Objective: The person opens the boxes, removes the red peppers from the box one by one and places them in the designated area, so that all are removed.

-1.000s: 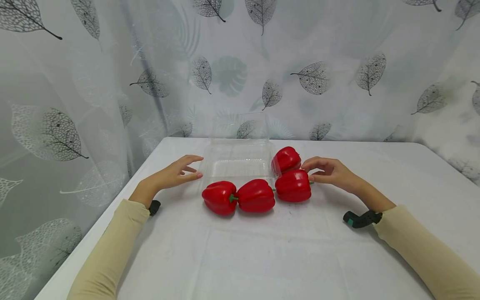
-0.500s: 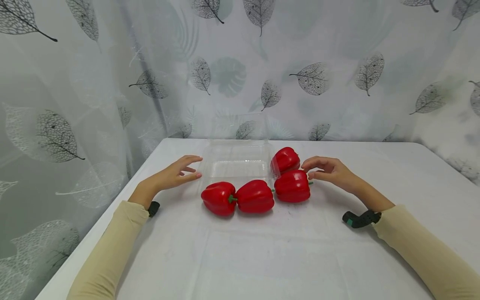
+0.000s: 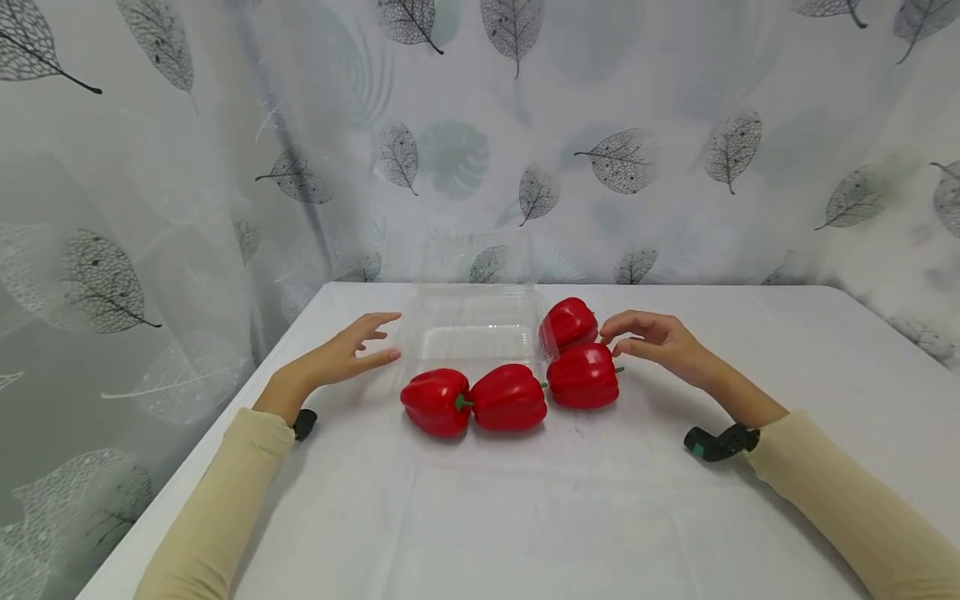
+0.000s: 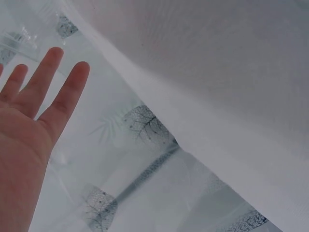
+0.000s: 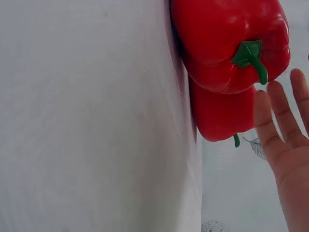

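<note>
Several red bell peppers with green stems lie on the white table. The leftmost pepper (image 3: 435, 403) and the one beside it (image 3: 508, 398) lie in front of a clear plastic clamshell box (image 3: 472, 342), whose lid stands up at the back. Another pepper (image 3: 582, 376) lies to their right, with one more pepper (image 3: 570, 323) behind it at the box's right side. My left hand (image 3: 352, 348) is left of the box, fingers extended and holding nothing. My right hand (image 3: 651, 337) is just right of the peppers, fingers loosely bent, fingertips close to the nearer pepper (image 5: 231, 43).
The white table (image 3: 525, 517) reaches back to a pale curtain (image 3: 675, 208) with a leaf print, which also runs along the left side. Dark bands (image 3: 720, 443) sit at both wrists.
The whole head view has shifted slightly, with the scene sitting a little lower and further left. Both hands, the peppers and the box keep their places.
</note>
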The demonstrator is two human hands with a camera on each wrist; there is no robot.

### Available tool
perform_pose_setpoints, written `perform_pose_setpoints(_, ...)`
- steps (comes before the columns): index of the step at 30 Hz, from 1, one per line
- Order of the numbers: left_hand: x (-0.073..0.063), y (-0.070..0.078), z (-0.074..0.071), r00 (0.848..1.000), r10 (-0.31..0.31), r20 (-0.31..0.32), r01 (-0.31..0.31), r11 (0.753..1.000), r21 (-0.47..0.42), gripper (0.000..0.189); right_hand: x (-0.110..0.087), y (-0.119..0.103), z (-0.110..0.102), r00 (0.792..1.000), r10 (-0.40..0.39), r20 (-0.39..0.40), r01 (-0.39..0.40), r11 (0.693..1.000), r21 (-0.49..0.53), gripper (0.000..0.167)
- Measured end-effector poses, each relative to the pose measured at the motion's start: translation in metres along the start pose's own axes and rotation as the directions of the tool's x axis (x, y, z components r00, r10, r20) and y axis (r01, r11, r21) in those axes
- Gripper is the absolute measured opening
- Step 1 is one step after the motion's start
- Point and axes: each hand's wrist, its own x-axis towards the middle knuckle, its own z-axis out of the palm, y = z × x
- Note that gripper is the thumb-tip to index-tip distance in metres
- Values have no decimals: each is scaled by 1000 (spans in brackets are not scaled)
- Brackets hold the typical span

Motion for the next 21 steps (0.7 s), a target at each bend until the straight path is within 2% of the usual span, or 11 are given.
perform_pose_setpoints(3, -1, 2, -1, 1000, 2, -18, -2, 1000, 11, 76, 0, 0, 0, 998, -35, -57, 33, 999, -26, 24)
perform_pose_setpoints(6, -1, 6, -3, 999, 16, -29, -15, 999, 49, 76, -1, -2, 0, 994, -23, -110, 17, 998, -57, 23)
perform_pose_setpoints(14, -2, 15, -5, 998, 42, -51, -34, 989, 144, 74, 4, -10, -7, 983, 101, -154, -124, 981, -147, 32)
perform_pose_setpoints(21, -2, 26, -10, 996, 72, -51, -63, 985, 163, 74, 16, -23, -11, 970, 196, -142, -230, 929, -291, 41)
